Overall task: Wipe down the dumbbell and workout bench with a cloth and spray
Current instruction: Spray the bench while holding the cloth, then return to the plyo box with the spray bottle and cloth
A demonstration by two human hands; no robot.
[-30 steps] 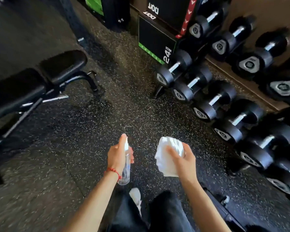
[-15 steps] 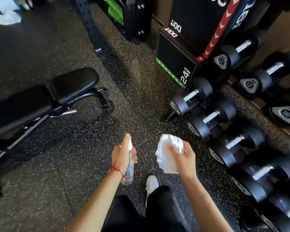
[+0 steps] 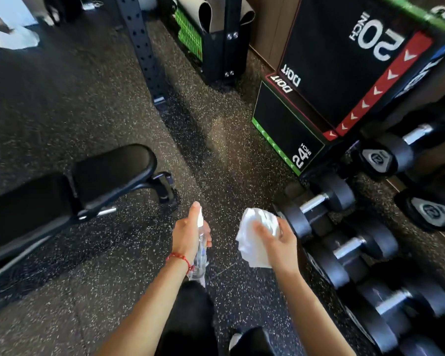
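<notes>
My left hand (image 3: 188,233) grips a clear spray bottle (image 3: 200,250) with a white nozzle, held upright above the floor. My right hand (image 3: 278,242) holds a crumpled white cloth (image 3: 254,235) just left of the nearest black dumbbell (image 3: 316,209), close to its near head; I cannot tell whether they touch. The black padded workout bench (image 3: 70,186) stands at the left, well away from both hands.
A row of black dumbbells (image 3: 365,255) runs along the right on the floor and rack. Stacked black plyo boxes (image 3: 332,80) stand at the back right. A black perforated rack upright (image 3: 141,47) rises at the back centre. Speckled rubber floor (image 3: 216,150) lies between.
I have stepped forward, so the bench, boxes and dumbbells sit nearer and lower in view. Both hands keep the same hold on bottle and cloth; the cloth is closer to the nearest dumbbell.
</notes>
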